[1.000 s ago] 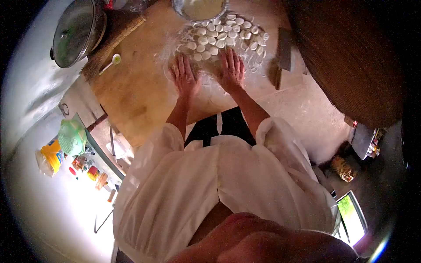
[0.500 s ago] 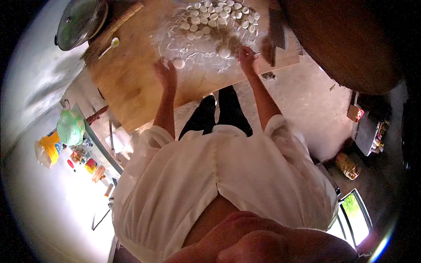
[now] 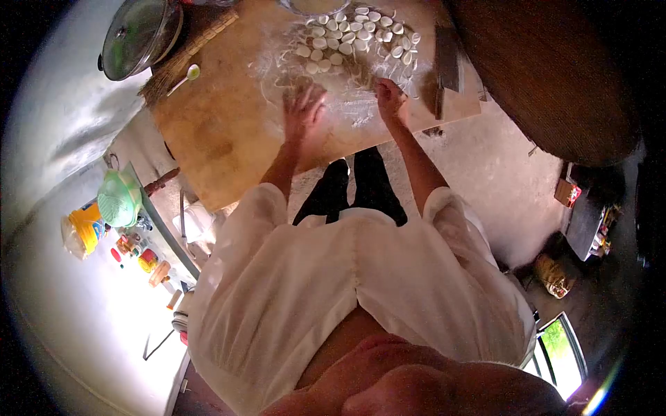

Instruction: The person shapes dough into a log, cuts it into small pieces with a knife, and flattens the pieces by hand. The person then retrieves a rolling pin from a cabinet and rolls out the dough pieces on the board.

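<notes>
Several small, pale, flat dough rounds (image 3: pixel 345 48) lie grouped on the floured wooden board (image 3: pixel 208 139). My left hand (image 3: pixel 304 107), blurred by motion, is spread over the flour just below the lower left rounds. Nothing shows in its grasp. To the right, my right hand (image 3: pixel 392 100) is over the floured patch, below the rounds, with its fingers curled together. Whatever is between those fingers, if anything, is too small to make out. White flour (image 3: pixel 357 111) is smeared between the two hands.
A bowl (image 3: pixel 316 5) stands at the board's far edge. A spoon (image 3: pixel 186 80) lies at the left, near a lidded pan (image 3: pixel 135 38). A dark wooden piece (image 3: pixel 447 66) is at the right, beside a large brown woven surface (image 3: pixel 548 76). Green and yellow containers stand lower left.
Both hands first drew back and apart, with a round by each. Since then my left hand has moved right and spread its fingers, and the rounds beside the hands no longer show.
</notes>
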